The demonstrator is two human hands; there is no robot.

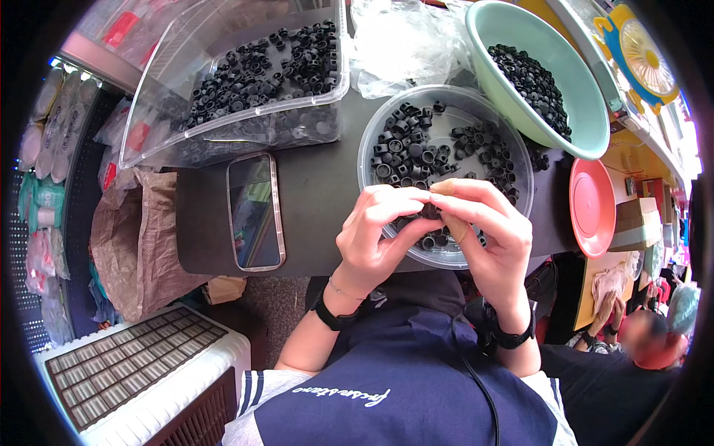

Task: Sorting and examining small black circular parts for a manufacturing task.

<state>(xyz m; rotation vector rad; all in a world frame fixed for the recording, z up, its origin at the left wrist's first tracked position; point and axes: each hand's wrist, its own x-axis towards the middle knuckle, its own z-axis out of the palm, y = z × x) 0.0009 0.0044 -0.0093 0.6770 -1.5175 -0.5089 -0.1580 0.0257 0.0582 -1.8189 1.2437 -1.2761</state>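
Over the near side of a round clear tub [364,160], my left hand [372,227] and my right hand [494,234] meet fingertip to fingertip. Both are closed in a pinch on a small black plastic piece [430,211], mostly covered by the fingers, so its exact shape is hidden. Beneath and beyond the hands, the tub holds many small black ring-like caps [405,149], lying loose in heaps on both sides of a partly bare bottom. My wrists each carry a black band.
A clear rectangular bin [238,126] of similar black pieces stands left, a green basin [483,44] of black pieces at back right. A phone [255,212] lies left, clear plastic bags [405,44] behind, a red plate [593,208] right. Another person [617,386] sits lower right.
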